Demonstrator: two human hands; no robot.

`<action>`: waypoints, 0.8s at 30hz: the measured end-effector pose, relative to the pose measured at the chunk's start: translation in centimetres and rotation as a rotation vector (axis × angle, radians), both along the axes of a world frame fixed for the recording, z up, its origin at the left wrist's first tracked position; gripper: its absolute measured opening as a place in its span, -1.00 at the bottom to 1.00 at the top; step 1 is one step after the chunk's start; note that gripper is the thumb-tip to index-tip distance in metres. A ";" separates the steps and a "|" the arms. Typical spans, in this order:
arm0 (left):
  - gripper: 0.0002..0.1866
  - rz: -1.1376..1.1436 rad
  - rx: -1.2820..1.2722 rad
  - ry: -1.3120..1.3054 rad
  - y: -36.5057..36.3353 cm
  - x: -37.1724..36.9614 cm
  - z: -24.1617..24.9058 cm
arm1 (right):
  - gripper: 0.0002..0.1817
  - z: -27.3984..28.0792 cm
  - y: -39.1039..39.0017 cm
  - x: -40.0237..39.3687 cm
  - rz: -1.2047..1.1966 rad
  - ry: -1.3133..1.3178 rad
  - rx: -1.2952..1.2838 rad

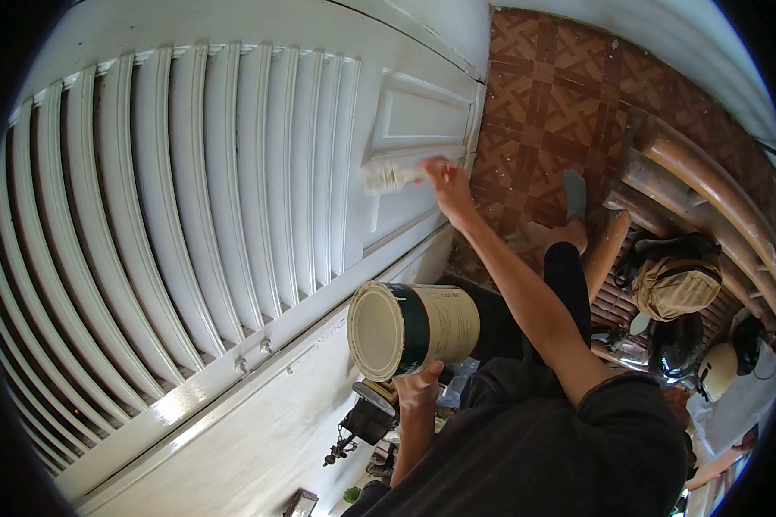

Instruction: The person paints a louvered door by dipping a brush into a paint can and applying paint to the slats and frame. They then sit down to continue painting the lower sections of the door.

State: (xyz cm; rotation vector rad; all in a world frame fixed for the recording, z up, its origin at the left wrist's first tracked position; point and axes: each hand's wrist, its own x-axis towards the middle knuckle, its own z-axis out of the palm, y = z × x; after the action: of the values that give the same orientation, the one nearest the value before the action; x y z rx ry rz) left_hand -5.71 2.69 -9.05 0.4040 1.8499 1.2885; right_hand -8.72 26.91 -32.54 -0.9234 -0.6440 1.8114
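Observation:
My left hand (419, 386) supports a paint can (453, 320) from below. The can has a cream and dark green label and is tilted so its open mouth faces the white door. Pale paint shows inside and along the rim. In my right hand (447, 187) is a paintbrush (390, 178), its handle between my closed fingers. Whitish bristles are at or close to the panelled part of the white louvred door (414, 108); motion blur hides whether they touch. The door's long slats (177, 189) curve across the view.
Patterned brown tiles (569, 69) cover the floor, where my socked foot (575, 194) stands. A wooden bench (707, 185) at the right holds a tan bag (677, 284) and helmets. A dark lantern-like fixture (369, 420) hangs by the wall below the can.

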 end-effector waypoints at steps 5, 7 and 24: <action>-0.01 -0.003 0.027 0.015 -0.5 -0.3 -0.1 | -0.66 -2.3 13.9 -1.5 -0.285 -0.150 0.153; -0.01 0.018 0.040 0.009 -0.5 -0.3 -0.1 | -0.71 -2.2 18.7 -1.3 -0.444 -0.075 0.145; 0.05 0.145 0.046 -0.077 -0.2 -1.1 0.2 | -0.67 -1.0 13.8 -2.5 -0.374 0.046 0.070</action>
State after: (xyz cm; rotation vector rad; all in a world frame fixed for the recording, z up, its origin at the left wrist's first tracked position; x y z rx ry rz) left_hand -6.82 2.48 -8.83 0.2447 1.8147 1.4265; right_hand -11.23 40.75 -33.54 -0.8869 -0.4669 1.4638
